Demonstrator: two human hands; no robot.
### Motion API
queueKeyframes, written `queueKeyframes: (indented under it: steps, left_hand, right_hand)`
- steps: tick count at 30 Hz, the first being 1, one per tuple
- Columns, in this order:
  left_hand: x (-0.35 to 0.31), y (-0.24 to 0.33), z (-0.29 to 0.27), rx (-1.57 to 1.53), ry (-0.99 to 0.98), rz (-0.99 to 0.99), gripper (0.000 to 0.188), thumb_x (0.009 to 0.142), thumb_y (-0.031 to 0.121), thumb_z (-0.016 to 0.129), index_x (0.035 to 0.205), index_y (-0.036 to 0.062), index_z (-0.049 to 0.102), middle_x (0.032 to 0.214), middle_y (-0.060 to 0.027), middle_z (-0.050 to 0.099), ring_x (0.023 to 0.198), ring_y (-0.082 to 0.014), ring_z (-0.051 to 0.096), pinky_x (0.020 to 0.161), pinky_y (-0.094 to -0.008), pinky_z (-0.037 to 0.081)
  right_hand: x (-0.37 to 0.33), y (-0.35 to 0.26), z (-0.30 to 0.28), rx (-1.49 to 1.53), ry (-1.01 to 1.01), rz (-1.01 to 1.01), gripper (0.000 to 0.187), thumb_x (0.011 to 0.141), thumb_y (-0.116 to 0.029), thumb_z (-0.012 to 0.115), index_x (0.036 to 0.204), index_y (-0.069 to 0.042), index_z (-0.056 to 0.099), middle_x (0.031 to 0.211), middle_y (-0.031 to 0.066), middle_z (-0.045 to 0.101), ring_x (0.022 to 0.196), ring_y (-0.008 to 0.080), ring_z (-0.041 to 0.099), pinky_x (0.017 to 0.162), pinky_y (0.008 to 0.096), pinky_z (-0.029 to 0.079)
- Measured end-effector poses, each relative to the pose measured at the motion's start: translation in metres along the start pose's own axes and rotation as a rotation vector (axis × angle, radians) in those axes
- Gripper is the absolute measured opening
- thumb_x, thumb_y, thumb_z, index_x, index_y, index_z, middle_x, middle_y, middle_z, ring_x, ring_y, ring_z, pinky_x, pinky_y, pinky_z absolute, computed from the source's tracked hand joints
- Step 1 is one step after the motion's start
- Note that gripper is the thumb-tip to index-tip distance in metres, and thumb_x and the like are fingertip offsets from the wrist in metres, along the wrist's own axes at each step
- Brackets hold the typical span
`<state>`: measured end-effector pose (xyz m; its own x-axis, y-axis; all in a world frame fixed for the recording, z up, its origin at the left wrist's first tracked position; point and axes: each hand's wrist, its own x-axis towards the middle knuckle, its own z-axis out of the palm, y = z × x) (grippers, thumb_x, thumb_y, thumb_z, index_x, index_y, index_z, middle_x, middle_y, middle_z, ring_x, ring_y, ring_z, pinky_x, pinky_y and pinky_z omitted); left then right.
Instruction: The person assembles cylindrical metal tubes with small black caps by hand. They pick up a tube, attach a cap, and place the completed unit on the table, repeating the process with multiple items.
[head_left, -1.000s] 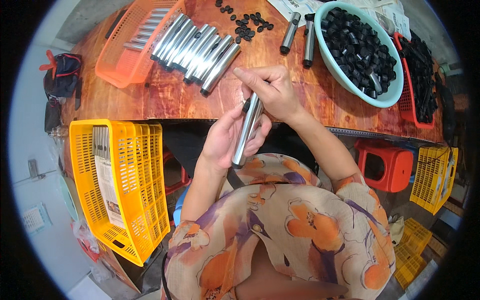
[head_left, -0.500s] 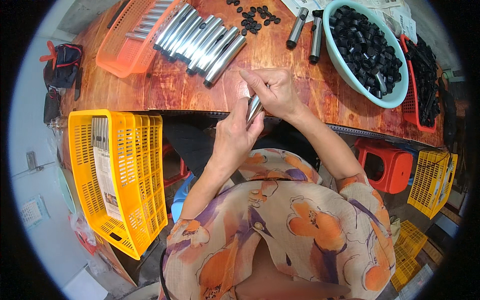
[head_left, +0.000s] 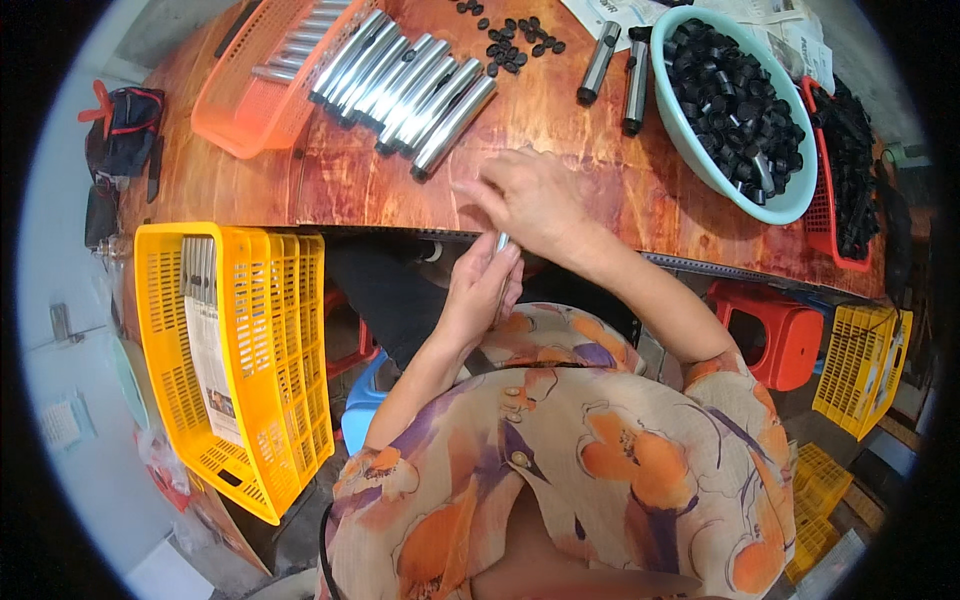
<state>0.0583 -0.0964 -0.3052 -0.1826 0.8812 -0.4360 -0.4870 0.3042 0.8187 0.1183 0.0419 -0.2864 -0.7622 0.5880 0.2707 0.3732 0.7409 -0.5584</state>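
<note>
My left hand (head_left: 480,290) is closed round a shiny metal tube (head_left: 502,241) in front of the table's near edge; only a short upper part of it shows. Just above that end is my right hand (head_left: 530,205), its thumb and fingers stretched out to the left over the tabletop. Its palm side is hidden, so whether it touches the tube I cannot tell. Beyond my hands lies a slanted row of chrome tubes (head_left: 405,85) with black ends. Small black oval caps (head_left: 510,58) are scattered behind them, and two separate tubes (head_left: 600,62) lie to the right.
An orange basket (head_left: 235,125) with tubes stands at the table's far left. On the right are a light-blue basin (head_left: 790,205) of black caps and a red basket (head_left: 822,215) of black parts. A yellow crate (head_left: 285,350) is at my left; a red stool (head_left: 775,335) stands under the table's right side.
The tube and my left hand have dropped slightly toward me. My right hand has come off its grip on the tube's side and turned palm down over the upper end.
</note>
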Motion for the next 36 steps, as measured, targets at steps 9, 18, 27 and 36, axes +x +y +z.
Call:
queueKeyframes:
  steps: [9, 18, 27, 36]
  left_hand:
    - [0.006, -0.004, -0.010, -0.164, -0.009, -0.131, 0.023, 0.096, 0.030, 0.053, 0.088, 0.0085, 0.049, 0.071, -0.0004, 0.051, 0.052, -0.0082, 0.048, 0.042, -0.0219, 0.037]
    - [0.013, -0.004, -0.017, -0.174, -0.099, -0.179, 0.024, 0.096, 0.030, 0.052, 0.086, 0.0087, 0.048, 0.069, 0.0010, 0.049, 0.050, -0.0067, 0.045, 0.042, -0.0210, 0.036]
    - [0.018, 0.013, -0.017, -0.071, -0.152, -0.368, 0.024, 0.096, 0.027, 0.052, 0.081, 0.0083, 0.047, 0.060, 0.0007, 0.045, 0.044, -0.0075, 0.039, 0.039, -0.0226, 0.030]
    - [0.030, 0.031, -0.036, 0.051, -0.313, -0.472, 0.027, 0.093, 0.023, 0.057, 0.075, 0.0073, 0.045, 0.053, 0.0024, 0.039, 0.042, -0.0076, 0.035, 0.039, -0.0245, 0.026]
  right_hand:
    - [0.015, 0.002, 0.039, -0.057, 0.049, -0.108, 0.024, 0.082, -0.028, 0.065, 0.084, -0.005, 0.061, 0.089, 0.0114, 0.056, 0.089, 0.0287, 0.056, 0.074, 0.0419, 0.042]
    - [0.019, 0.008, 0.039, 0.055, 0.013, -0.057, 0.014, 0.083, -0.017, 0.062, 0.089, -0.005, 0.056, 0.090, 0.0114, 0.053, 0.089, 0.0314, 0.056, 0.074, 0.0425, 0.045]
    - [0.025, 0.005, 0.040, -0.019, -0.039, -0.060, 0.012, 0.084, -0.017, 0.062, 0.091, -0.009, 0.056, 0.089, 0.0088, 0.053, 0.088, 0.0281, 0.054, 0.073, 0.0392, 0.039]
    - [0.025, 0.004, 0.040, -0.001, -0.044, 0.009, 0.011, 0.083, -0.015, 0.060, 0.090, -0.009, 0.055, 0.085, 0.0084, 0.051, 0.086, 0.0265, 0.052, 0.073, 0.0380, 0.037]
